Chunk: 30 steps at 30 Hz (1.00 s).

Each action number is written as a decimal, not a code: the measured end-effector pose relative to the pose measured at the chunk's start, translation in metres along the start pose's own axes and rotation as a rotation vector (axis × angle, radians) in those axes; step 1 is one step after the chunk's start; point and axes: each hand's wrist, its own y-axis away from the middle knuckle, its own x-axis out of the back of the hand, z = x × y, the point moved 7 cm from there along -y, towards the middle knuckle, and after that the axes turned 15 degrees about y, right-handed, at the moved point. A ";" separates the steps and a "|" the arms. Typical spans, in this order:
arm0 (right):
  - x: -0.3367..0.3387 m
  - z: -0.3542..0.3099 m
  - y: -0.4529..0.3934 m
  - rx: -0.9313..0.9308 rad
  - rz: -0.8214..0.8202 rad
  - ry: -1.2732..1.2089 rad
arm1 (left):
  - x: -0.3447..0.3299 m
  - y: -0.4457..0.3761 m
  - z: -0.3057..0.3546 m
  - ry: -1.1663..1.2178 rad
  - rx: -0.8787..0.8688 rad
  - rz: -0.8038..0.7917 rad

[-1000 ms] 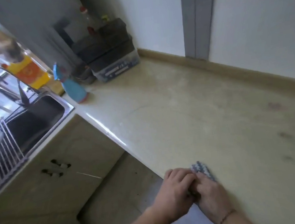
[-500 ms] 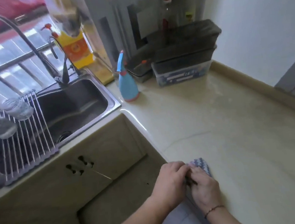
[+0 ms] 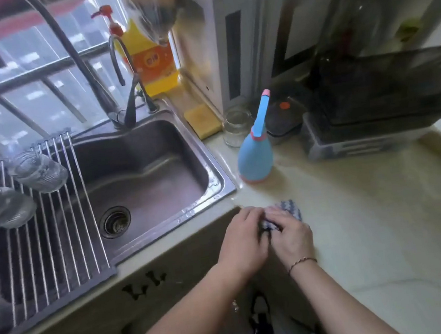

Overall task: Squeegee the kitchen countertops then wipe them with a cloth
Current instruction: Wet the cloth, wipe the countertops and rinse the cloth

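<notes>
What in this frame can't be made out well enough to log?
Head view, the only view:
- Cloth: mostly covered by the left hand and right hand; its grip is unclear.
- Squeegee: none visible.
- Orange bottle: label blurred, top hidden behind a smeared object.
- Dark containers: blurred, contents unreadable.
- Faucet: top cut off by the frame edge.
</notes>
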 end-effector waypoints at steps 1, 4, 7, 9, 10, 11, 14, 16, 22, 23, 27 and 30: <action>-0.005 -0.006 -0.008 0.016 -0.003 0.003 | 0.007 -0.005 -0.002 0.010 -0.005 -0.002; -0.022 -0.033 -0.028 0.134 -0.003 0.046 | 0.037 -0.013 -0.006 0.024 -0.065 -0.019; -0.044 -0.069 -0.030 0.287 -0.034 0.070 | 0.089 -0.008 -0.020 0.063 -0.077 0.083; -0.063 -0.095 -0.016 0.422 -0.063 0.053 | 0.132 -0.002 -0.036 0.064 -0.051 0.239; -0.073 -0.106 -0.006 0.492 -0.080 0.028 | 0.152 0.001 -0.047 0.058 -0.030 0.322; -0.082 -0.113 0.005 0.547 -0.073 -0.003 | 0.170 0.003 -0.056 0.051 -0.003 0.394; -0.098 -0.127 0.024 0.627 -0.008 -0.084 | 0.212 0.007 -0.081 0.052 0.092 0.560; -0.109 -0.143 0.041 0.702 0.005 -0.101 | 0.236 0.015 -0.093 0.051 0.137 0.635; -0.139 -0.196 0.078 0.779 -0.124 -0.104 | 0.274 0.040 -0.122 0.089 0.193 0.605; -0.142 -0.202 0.081 0.751 -0.187 -0.103 | 0.277 0.044 -0.126 0.092 0.196 0.578; -0.126 -0.217 0.053 0.305 -0.507 -0.149 | 0.285 0.059 -0.140 0.258 0.283 0.454; -0.102 -0.245 0.021 0.116 -0.517 -0.267 | 0.260 0.055 -0.144 1.034 0.582 0.276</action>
